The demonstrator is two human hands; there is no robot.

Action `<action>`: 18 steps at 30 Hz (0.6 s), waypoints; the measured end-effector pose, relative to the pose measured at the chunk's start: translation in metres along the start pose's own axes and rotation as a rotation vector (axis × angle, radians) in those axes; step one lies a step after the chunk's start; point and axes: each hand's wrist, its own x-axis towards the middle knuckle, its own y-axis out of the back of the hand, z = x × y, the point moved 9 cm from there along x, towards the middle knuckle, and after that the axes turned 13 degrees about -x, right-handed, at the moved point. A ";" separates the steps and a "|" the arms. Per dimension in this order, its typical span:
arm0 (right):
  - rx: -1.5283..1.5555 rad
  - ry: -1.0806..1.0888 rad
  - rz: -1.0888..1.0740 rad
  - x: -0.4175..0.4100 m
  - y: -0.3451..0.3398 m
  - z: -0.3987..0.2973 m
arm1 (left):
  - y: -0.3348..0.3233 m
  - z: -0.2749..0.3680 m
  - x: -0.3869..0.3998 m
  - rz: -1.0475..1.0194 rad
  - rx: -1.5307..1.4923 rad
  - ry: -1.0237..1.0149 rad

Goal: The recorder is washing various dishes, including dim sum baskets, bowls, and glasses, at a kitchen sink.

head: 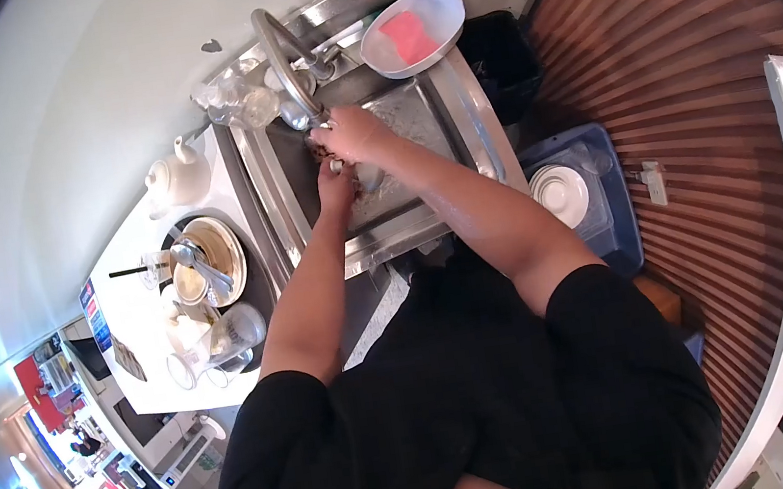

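Note:
Both my hands are low in a stainless steel sink (419,115), just under the curved metal faucet (278,59). My left hand (337,186) has its fingers curled at a small pale item, too small to name. My right hand (353,134) is a little above it, near the faucet's outlet, with its fingers bent; what it grips is hidden. Between and below the hands are dark brown bits (321,151). A pale, round-edged dish (369,176) shows beside my left hand, partly behind my right forearm.
A white oval basin (446,11) with a pink cloth (408,36) rests at the sink's back right corner. Clear containers (247,104) stand back left. The left counter holds a white teapot (181,177), stacked dirty bowls (232,247) with spoons and glasses (239,327). White plates (562,196) lie in a blue-grey bin (621,214) at right.

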 end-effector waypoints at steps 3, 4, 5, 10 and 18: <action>-0.054 0.039 -0.075 0.006 0.004 -0.001 | 0.006 0.037 -0.002 0.073 0.448 -0.251; -0.040 0.035 -0.079 0.009 0.003 0.012 | 0.004 0.048 -0.003 0.153 0.609 -0.280; -0.026 0.030 -0.083 0.010 0.003 0.027 | 0.000 0.059 -0.004 0.231 0.770 -0.309; -0.035 0.073 -0.038 -0.001 0.005 0.049 | -0.016 0.073 0.024 -0.129 0.965 -0.323; 0.229 -0.039 -0.272 -0.010 -0.013 0.028 | -0.081 0.010 0.017 -0.538 0.569 0.015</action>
